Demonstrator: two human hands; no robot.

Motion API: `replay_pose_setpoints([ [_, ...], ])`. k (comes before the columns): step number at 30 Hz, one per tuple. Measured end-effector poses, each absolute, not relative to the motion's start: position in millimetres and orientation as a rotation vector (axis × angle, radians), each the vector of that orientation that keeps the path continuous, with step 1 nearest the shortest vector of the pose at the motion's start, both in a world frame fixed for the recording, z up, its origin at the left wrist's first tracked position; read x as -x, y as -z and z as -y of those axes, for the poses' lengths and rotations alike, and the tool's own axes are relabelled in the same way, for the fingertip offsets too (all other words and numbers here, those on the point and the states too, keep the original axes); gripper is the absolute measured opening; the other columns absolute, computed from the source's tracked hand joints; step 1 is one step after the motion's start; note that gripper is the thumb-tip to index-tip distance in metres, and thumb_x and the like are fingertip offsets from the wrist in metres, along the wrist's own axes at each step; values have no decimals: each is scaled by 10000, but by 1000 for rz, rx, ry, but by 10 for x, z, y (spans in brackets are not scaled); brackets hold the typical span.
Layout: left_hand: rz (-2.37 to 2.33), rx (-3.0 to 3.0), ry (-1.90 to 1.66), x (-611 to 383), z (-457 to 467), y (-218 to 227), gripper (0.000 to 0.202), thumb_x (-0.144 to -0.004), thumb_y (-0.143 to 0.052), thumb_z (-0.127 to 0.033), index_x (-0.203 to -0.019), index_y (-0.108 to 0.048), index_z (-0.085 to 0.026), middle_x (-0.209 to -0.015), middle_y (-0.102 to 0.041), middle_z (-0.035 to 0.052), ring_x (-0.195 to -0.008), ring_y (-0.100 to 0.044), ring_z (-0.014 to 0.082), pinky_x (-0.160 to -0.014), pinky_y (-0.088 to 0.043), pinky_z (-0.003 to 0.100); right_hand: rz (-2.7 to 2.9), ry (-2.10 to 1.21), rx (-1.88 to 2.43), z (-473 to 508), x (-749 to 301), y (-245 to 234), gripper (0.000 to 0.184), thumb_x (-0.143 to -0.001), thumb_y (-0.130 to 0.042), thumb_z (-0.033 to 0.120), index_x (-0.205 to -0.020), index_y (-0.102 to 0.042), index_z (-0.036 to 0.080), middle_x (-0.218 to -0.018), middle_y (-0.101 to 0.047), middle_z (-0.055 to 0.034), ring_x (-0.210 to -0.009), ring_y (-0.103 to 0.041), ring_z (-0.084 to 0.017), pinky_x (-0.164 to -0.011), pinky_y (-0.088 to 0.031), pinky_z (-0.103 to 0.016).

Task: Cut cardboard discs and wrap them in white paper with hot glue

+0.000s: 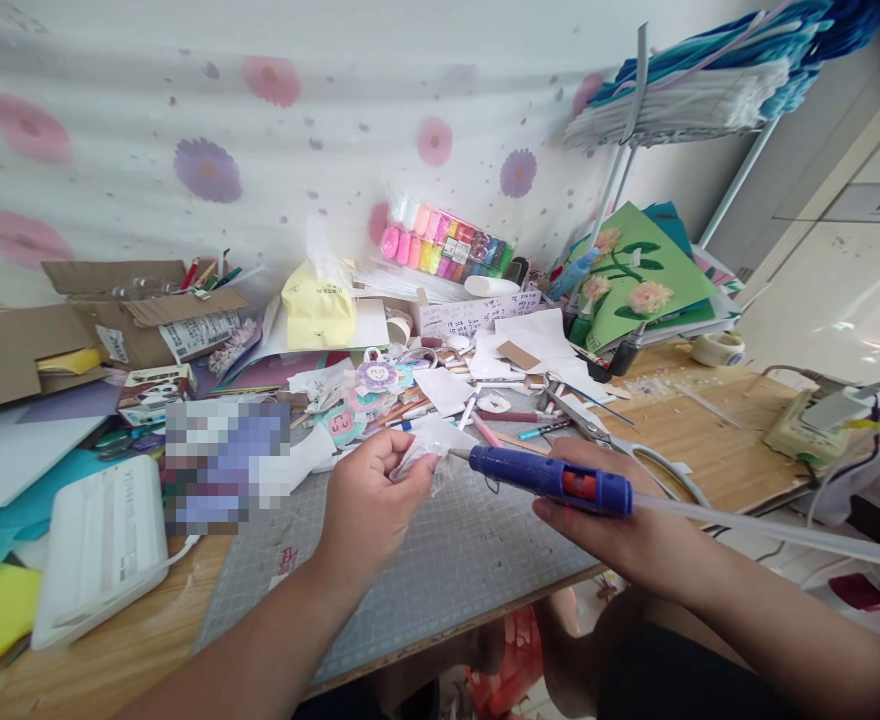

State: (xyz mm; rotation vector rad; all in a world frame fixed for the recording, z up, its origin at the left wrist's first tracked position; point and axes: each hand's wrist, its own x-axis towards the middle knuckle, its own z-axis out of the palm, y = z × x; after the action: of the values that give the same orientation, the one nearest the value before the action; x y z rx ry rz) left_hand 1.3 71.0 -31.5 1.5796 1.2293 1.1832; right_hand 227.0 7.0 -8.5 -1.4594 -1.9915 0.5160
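Note:
My left hand (372, 495) pinches a small crumpled piece of whitish, see-through material (419, 455) between thumb and fingers; its exact kind is unclear. In my right hand (612, 520) is a blue hot glue gun (515, 472), with a long clear glue stick (770, 540) running out of its back. The gun's nozzle points left and lies close to the whitish piece; whether they touch I cannot tell. Both hands are above a grey cutting mat (320, 600). Just beyond them, large scissors (586, 412) lie among pens and paper scraps.
Craft clutter lines the back, with a cardboard box (140, 325), a yellow packet (318, 312) and a pack of coloured clay (447, 245). A white device with a cable (102, 550) sits at left. A power strip (807, 430) and a tape roll (717, 348) lie at right.

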Motion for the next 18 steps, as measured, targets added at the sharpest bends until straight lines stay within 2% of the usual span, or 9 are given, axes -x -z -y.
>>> replay_pose_setpoints([
  [9, -1009, -1224, -1202, -14, -795, 374, 164, -712, -722, -289, -814, -672, -171, -683, -690, -14, -636, -583, 115, -596, -425, 208, 2044, -547, 1327, -71, -2317, 43, 54, -791, -614, 266, -818, -588, 228, -759, -605, -16, -680, -574, -188, -614, -455, -316],
  [12, -989, -1132, -1175, -18, -807, 329, 182, -693, -742, -304, -793, -674, -168, -665, -673, -23, -630, -584, 111, -589, -425, 203, 1838, -612, 1309, -111, -2613, 99, 174, -734, -692, 273, -899, -647, 241, -839, -663, -30, -769, -621, -219, -691, -503, -342],
  [13, -994, -1109, -1168, -17, -812, 316, 188, -686, -749, -315, -770, -670, -167, -643, -659, -28, -612, -574, 106, -573, -417, 199, 1677, -620, 1360, -140, -2773, 140, 194, -701, -723, 280, -880, -659, 239, -825, -672, -28, -757, -629, -224, -685, -513, -346],
  [16, -998, -1060, -1150, -6, -835, 307, 223, -660, -770, -347, -739, -660, -169, -617, -632, -31, -598, -546, 103, -551, -401, 195, 1007, -564, 1598, -250, -3380, 296, 198, -633, -761, 282, -786, -658, 209, -666, -646, 3, -543, -590, -164, -513, -496, -290],
  [18, -984, -1051, -1127, 1, -853, 324, 234, -661, -772, -363, -727, -653, -173, -619, -626, -27, -603, -527, 104, -544, -393, 195, 870, -479, 1691, -325, -3793, 400, 129, -704, -705, 244, -798, -639, 184, -602, -607, 24, -463, -544, -123, -465, -474, -262],
])
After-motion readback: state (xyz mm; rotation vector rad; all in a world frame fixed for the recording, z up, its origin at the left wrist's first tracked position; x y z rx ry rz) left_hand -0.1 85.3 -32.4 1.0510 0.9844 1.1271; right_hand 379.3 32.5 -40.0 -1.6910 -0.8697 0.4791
